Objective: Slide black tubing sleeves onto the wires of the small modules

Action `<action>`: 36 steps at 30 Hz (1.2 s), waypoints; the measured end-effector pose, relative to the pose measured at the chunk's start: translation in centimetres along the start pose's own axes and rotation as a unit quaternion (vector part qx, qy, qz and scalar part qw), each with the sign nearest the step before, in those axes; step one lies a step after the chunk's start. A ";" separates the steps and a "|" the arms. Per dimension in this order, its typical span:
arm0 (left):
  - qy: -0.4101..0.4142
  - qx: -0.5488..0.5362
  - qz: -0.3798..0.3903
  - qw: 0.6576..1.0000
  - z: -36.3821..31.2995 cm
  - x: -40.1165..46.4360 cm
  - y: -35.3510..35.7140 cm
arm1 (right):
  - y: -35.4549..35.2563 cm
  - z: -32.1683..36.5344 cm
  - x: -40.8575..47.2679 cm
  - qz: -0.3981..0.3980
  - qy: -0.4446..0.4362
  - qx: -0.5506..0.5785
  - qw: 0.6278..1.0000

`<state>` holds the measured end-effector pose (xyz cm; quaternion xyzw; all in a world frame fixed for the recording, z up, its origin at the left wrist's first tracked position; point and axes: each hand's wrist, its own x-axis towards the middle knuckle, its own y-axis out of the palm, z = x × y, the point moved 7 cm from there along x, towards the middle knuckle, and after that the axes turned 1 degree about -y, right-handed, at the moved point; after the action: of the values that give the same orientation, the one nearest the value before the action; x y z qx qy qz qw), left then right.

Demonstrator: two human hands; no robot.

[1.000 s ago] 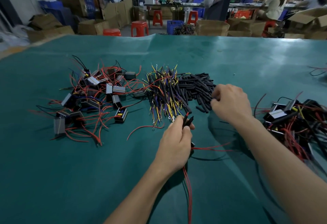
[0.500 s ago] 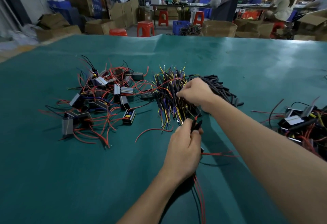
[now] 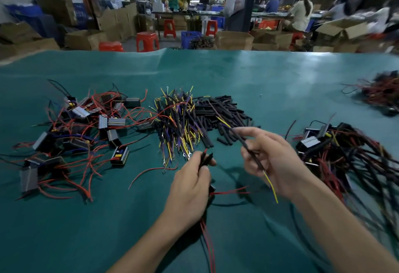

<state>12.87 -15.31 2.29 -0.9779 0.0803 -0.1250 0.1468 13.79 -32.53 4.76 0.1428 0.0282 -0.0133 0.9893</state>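
My left hand [image 3: 191, 188] grips a small module's red and black wires [image 3: 206, 158], with black sleeves on their upper ends; the module itself is mostly hidden under my palm. My right hand [image 3: 272, 158] pinches a black-sleeved wire with yellow ends [image 3: 251, 154], held slanting above the table. A heap of loose black tubing sleeves [image 3: 222, 114] lies beyond my hands. Left of it sits a bundle of yellow and purple sleeved wires [image 3: 179, 126].
A pile of small modules with red wires [image 3: 75, 134] covers the left of the green table [image 3: 237, 74]. Another tangle of modules [image 3: 336, 154] lies right of my right hand, and a further one [image 3: 382, 93] at the far right. Boxes and stools stand beyond the table.
My right hand has come back from the wire bundle toward me, now holding a sleeved yellow wire. My left hand has kept its grip on the module wires.
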 end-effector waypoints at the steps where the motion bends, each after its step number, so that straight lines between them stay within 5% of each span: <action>1: -0.004 -0.007 0.000 1.000 0.0 0.0 0.0 | -0.2 -0.6 -0.2 0.007 0.003 0.012 1.000; 14: -0.022 -0.041 0.002 0.999 -0.4 -0.4 0.1 | -0.1 -3.0 0.1 0.074 0.041 -0.013 0.996; 20: -0.003 -0.025 0.002 1.000 -0.3 -0.3 0.1 | -1.9 -3.4 0.5 0.018 0.028 -0.044 0.998; 27: -0.002 -0.015 0.011 1.000 -0.2 -0.1 0.0 | -3.8 -1.6 0.4 -0.141 -0.072 -0.162 0.974; 36: -0.001 -0.011 0.025 1.000 -0.1 -0.2 0.5 | -2.1 1.9 -1.6 -0.094 -0.131 -0.126 0.979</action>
<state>12.58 -15.78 2.14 -0.9774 0.1058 -0.1192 0.1387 12.20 -35.03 6.08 0.0109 -0.0874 -0.1208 0.9888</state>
